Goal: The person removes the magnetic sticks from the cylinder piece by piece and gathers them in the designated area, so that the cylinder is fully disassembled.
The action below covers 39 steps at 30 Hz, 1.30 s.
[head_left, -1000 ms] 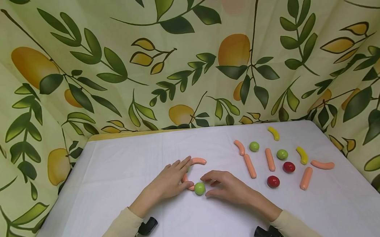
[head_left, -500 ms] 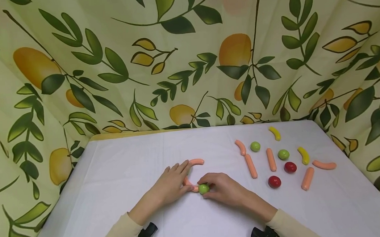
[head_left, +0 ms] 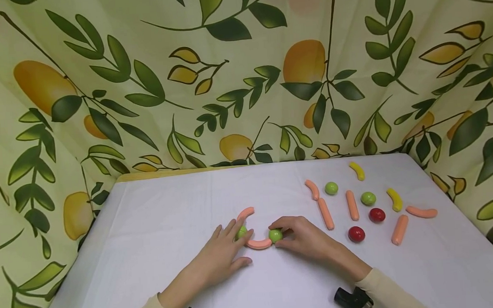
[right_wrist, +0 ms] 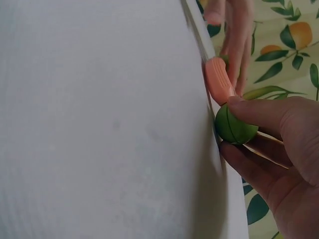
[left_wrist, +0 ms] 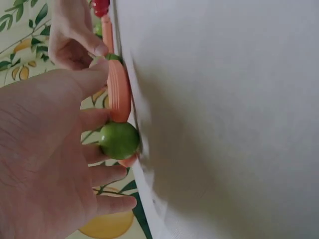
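Observation:
My right hand [head_left: 304, 235] pinches a small green ball [head_left: 275, 235] between thumb and fingers, down at the white tabletop. A curved pink sausage [head_left: 259, 244] lies level, its right end right at this ball. At its left end sits a second green ball [left_wrist: 119, 140], partly behind the fingers of my left hand [head_left: 219, 255] in the head view. Those fingers are spread and nearly straight, reaching over this ball and the sausage's left end. Beyond the fingertips lies another curved pink sausage [head_left: 246, 213], tilted up to the right. Together the pieces form an open curve.
To the right lie several pink sausages [head_left: 325, 214], two more green balls [head_left: 331, 188], two red balls [head_left: 356, 234] and two small yellow bananas [head_left: 395, 199]. A curtain [head_left: 252, 111] printed with leaves and fruit hangs behind the white-covered table [head_left: 169, 206].
My right hand took hold of the green ball and shifted it right and slightly away. The lower sausage swung level; the upper one tilted and moved left. My left thumb came off the lower sausage.

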Motion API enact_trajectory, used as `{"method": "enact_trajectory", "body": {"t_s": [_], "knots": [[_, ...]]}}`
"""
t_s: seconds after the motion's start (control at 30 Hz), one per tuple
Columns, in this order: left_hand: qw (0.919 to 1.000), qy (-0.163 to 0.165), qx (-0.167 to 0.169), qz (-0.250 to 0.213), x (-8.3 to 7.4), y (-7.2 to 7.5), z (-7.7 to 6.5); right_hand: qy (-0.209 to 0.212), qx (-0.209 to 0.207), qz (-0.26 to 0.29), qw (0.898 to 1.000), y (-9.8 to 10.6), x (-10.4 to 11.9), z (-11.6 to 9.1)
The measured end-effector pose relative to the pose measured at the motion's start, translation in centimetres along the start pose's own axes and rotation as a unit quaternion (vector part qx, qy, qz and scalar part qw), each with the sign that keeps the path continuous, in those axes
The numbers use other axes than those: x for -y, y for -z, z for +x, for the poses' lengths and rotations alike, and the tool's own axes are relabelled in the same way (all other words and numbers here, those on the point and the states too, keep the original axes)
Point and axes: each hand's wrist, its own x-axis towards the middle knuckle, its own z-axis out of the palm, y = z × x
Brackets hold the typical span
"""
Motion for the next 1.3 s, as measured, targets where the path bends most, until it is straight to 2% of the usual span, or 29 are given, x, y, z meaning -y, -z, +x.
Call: {"method": "enact_trajectory", "body": {"t_s": [0.23,0.43,0.67,0.8,0.97,1.3], "knots": [[0.9997,-0.021,0.003,-0.008,-0.4,0.0,-0.3,-0.005,-0.011,0.010,1.000,0.6,-0.8,0.0],[0.9992,-0.038,0.007,-0.010,-0.4,0.1,-0.1,-0.007,-0.004,0.025,1.000,0.7,-1.2,0.2],[0.9987,-0.049,0.009,-0.007,-0.2,-0.1,0.0,-0.011,-0.007,0.008,1.000,0.7,-1.1,0.3],[0.9989,-0.044,0.014,-0.008,-0.3,0.1,0.0,-0.016,-0.011,0.011,1.000,0.8,-1.1,0.3],[0.9992,-0.033,0.021,-0.006,-0.5,0.2,0.0,-0.029,-0.016,0.044,0.998,0.8,-1.1,0.3],[0.9995,-0.030,0.012,0.000,-0.6,0.1,0.4,-0.088,-0.044,0.081,0.992,0.6,-1.0,0.3]]}}
